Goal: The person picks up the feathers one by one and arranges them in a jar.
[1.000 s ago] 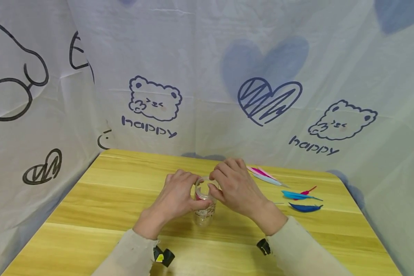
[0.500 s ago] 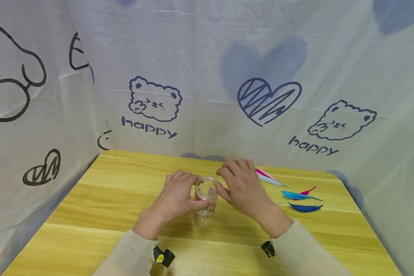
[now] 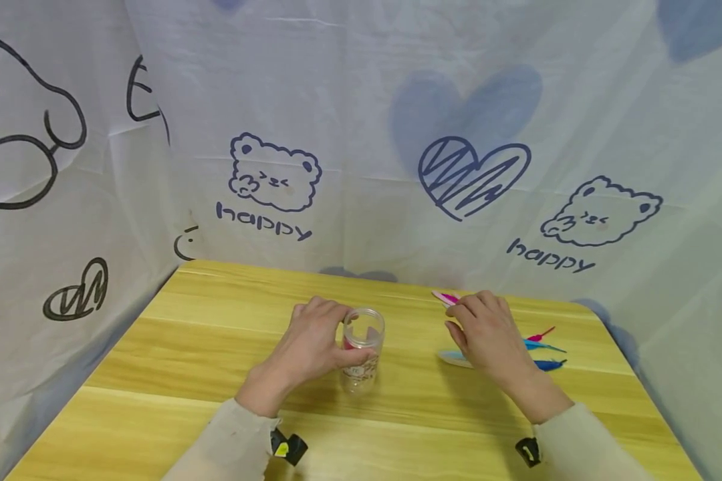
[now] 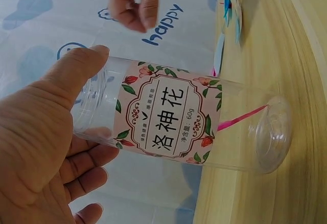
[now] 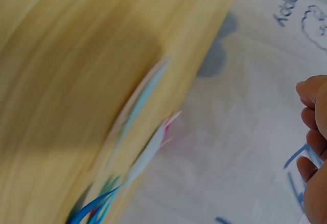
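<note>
A clear plastic jar (image 3: 378, 337) with a pink floral label (image 4: 173, 114) stands upright and uncapped on the table. My left hand (image 3: 307, 347) grips it just below the rim, thumb on the near side. Through the wall in the left wrist view shows the pink-red stem of a feather (image 4: 244, 117). My right hand (image 3: 487, 334) hovers over loose feathers at the right, fingers loosely bent and nothing between them. Beneath and around it lie a pink feather (image 3: 444, 297), a pale feather (image 3: 454, 359), a dark blue feather (image 3: 551, 365) and a red feather (image 3: 543, 334), partly hidden by the hand.
The wood-grain table (image 3: 216, 321) ends at a printed white curtain (image 3: 361, 220) hanging close behind its back edge. Another curtain wall (image 3: 114, 200) runs along the left side. A turquoise feather (image 3: 541, 345) lies between the red and dark blue ones.
My right hand has left the jar's mouth and travelled right, over the feathers. The left hand keeps its grip, and the jar has stayed in place.
</note>
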A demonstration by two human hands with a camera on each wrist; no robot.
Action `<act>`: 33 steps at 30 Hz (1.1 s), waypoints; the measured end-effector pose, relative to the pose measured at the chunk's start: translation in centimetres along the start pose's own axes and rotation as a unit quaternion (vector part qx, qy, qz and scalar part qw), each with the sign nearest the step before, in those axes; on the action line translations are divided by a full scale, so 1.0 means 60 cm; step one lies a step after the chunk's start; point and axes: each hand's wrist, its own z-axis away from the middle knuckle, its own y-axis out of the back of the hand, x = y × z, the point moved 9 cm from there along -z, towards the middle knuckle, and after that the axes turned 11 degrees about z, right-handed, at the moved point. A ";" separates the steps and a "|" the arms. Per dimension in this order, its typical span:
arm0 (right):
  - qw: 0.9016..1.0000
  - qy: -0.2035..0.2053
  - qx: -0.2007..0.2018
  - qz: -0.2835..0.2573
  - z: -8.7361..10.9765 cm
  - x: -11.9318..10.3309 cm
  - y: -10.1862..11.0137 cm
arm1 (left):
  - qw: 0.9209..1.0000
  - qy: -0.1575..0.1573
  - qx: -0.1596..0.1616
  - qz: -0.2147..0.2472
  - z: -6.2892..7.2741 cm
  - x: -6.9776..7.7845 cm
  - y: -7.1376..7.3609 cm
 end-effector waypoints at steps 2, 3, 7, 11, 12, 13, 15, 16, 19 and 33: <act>1.000 -0.006 -0.012 0.005 0.014 0.014 -0.007 | 1.000 -0.001 0.000 0.001 0.000 0.000 0.000; 1.000 -0.009 -0.016 0.007 0.020 0.020 -0.009 | 1.000 -0.002 0.000 0.002 0.000 0.000 0.000; 1.000 -0.009 -0.018 0.014 0.041 0.036 -0.016 | 1.000 -0.003 0.002 0.002 -0.001 0.000 0.000; 0.999 0.007 -0.022 0.030 0.062 0.040 -0.024 | 1.000 0.000 0.003 0.003 -0.002 -0.001 0.000; 0.999 0.011 -0.027 0.035 0.068 0.041 -0.027 | 1.000 0.000 0.003 0.002 -0.002 -0.001 0.000; 0.999 0.014 -0.031 0.041 0.075 0.042 -0.031 | 1.000 0.001 0.002 0.003 -0.002 -0.001 0.000; 0.998 0.017 -0.045 0.050 0.087 0.045 -0.041 | 1.000 0.002 0.001 0.004 -0.002 -0.001 -0.001; 0.997 0.016 -0.054 0.053 0.093 0.046 -0.046 | 1.000 0.003 0.000 0.004 -0.002 -0.002 -0.002; 0.993 0.013 -0.093 0.065 0.110 0.050 -0.067 | 1.000 0.004 -0.003 0.007 -0.002 -0.002 -0.003; 0.974 0.011 -0.206 0.095 0.134 0.039 -0.119 | 1.000 0.006 0.001 0.006 -0.001 -0.003 -0.001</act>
